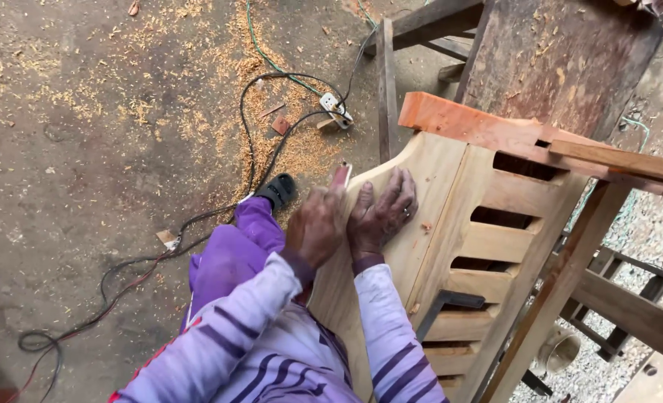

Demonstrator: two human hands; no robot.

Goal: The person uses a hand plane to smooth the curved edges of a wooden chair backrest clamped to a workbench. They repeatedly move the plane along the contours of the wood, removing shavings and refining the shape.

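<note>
Both hands' fingers flat on wooden panel

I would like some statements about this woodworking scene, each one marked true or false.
1. Both hands rest on the pale wooden panel. True: the left hand and the right hand lie side by side near its curved edge.
2. The left hand holds a hammer. False: it pinches a small flat piece, too small to identify.
3. Sawdust covers part of the floor. True.
4. The black cable lies on top of the panel. False: it runs across the floor to a white socket block.
5. The right hand wears a glove. False: it is bare, with a ring on one finger.
</note>
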